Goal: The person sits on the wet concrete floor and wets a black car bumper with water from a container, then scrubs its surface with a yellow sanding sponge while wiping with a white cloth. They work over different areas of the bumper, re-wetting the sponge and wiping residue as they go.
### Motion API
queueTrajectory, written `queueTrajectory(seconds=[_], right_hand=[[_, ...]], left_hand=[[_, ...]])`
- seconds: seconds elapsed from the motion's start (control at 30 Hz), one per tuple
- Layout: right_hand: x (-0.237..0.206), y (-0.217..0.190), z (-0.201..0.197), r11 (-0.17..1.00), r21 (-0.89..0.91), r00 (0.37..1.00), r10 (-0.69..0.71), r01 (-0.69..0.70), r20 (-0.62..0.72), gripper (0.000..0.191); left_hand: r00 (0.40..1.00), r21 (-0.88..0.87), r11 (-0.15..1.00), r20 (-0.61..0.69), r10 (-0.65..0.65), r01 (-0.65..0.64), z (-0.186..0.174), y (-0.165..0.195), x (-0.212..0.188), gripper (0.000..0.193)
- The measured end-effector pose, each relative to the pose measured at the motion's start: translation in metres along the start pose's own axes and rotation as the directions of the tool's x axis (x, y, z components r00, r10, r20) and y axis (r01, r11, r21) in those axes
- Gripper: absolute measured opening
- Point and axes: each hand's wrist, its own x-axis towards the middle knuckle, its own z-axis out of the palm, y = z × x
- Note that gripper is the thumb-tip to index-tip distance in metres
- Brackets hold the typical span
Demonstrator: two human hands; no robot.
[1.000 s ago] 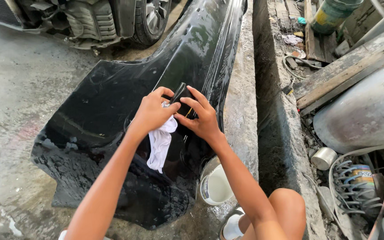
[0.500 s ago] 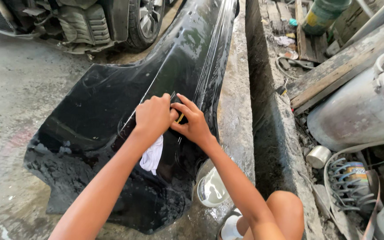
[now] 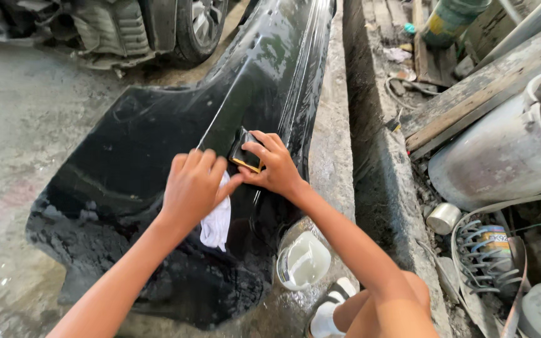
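Note:
A wet black car bumper (image 3: pixel 145 156) lies on the concrete floor in front of me. My right hand (image 3: pixel 273 164) presses a small dark sanding block with a yellow edge (image 3: pixel 244 153) against the bumper's ridge. My left hand (image 3: pixel 194 188) lies flat on the bumper just left of it, holding a white cloth (image 3: pixel 217 222) under the palm. The two hands touch at the fingertips.
A white plastic tub (image 3: pixel 305 263) stands by the bumper's near end, beside my knee (image 3: pixel 402 300). A raised concrete kerb (image 3: pixel 377 169) runs along the right, with a metal drum (image 3: pixel 502 156), planks (image 3: pixel 471 100) and cans beyond. A car's wheel (image 3: pixel 195 25) is at the top.
Both hands have slid back toward me along the bumper after reaching further up. The sanding block now shows under my right fingers.

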Motion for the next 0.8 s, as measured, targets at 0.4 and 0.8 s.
queueTrajectory(seconds=[0.4,0.8], right_hand=[[0.022,0.004,-0.015,0.988,-0.156,1.0,-0.002,0.0,-0.013,0.029],[0.04,0.033,0.012,0.978,-0.2,0.998,0.065,-0.061,0.014,0.042]], left_hand=[[0.998,-0.002,0.998,0.02,-0.066,0.066,-0.02,-0.012,-0.029,0.05],[0.986,-0.068,0.992,-0.138,0.094,-0.104,-0.014,0.001,-0.057,0.043]])
